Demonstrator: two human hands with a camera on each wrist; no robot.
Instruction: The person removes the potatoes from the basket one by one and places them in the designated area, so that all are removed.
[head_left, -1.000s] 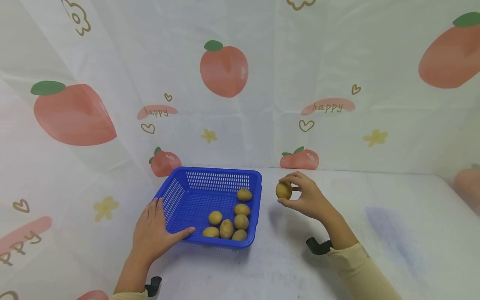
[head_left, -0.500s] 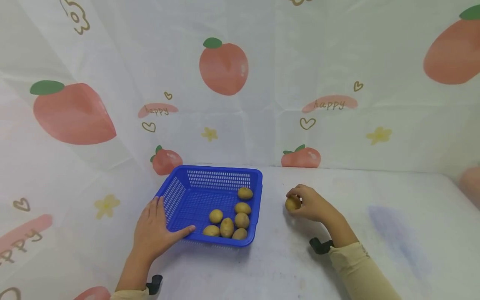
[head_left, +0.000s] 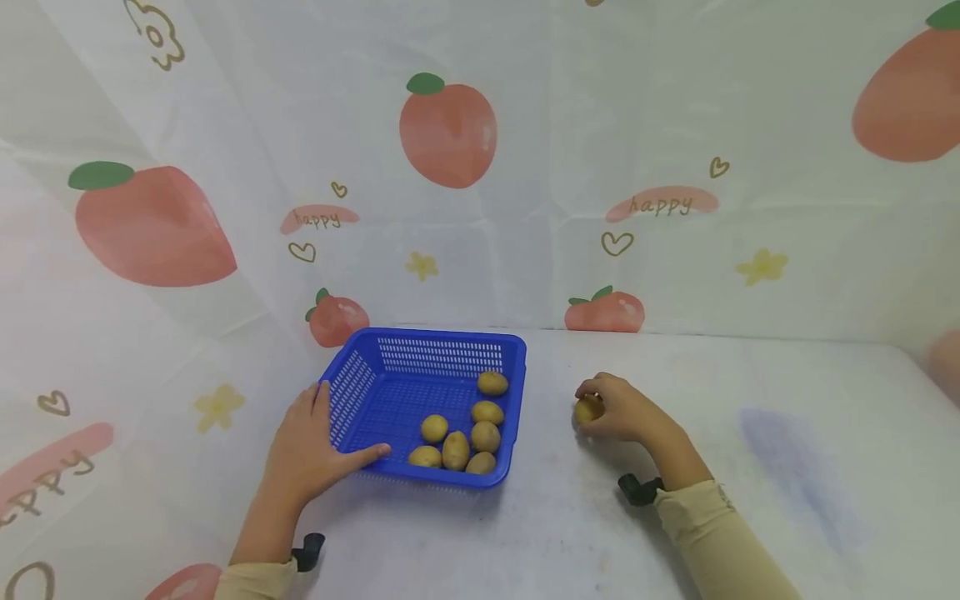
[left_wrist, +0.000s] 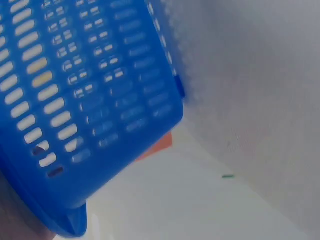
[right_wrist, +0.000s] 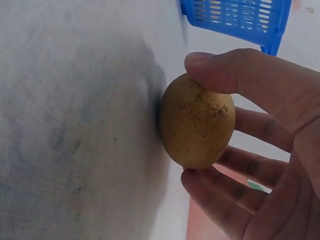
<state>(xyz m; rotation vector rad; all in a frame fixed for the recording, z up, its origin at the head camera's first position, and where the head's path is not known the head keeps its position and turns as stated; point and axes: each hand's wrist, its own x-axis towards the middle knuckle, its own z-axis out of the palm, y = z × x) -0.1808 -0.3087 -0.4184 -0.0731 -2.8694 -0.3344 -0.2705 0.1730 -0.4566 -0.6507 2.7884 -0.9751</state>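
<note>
Now, against the view of a second ago: the potato (head_left: 588, 408), then held up in the air beside the basket (head_left: 360, 379), is down on the table (head_left: 750, 500); the right hand (head_left: 619, 410) has come down with it and sits further from the basket. The left hand (head_left: 303, 450) and the basket contents are unchanged.

Left hand: on the basket's near left corner, fingers straight along the outer wall, thumb (head_left: 365, 453) laid on the front rim; it holds nothing curled.

Basket: blue, slotted plastic, rectangular, on the table's left part. Six potatoes (head_left: 457, 437) lie inside, gathered toward its right and front.

Potato: on the table just right of the basket, apart from it. Egg-shaped, tan-yellow skin, dull, with dark specks clustered near one end (right_wrist: 197, 120). In the right wrist view one long side touches the table, so the long axis lies along the surface; which way the ends point across the table cannot be told.

Right hand: curled over the potato, thumb (right_wrist: 235, 75) on one end, fingers (right_wrist: 220, 192) under the other, gripping it.
</note>
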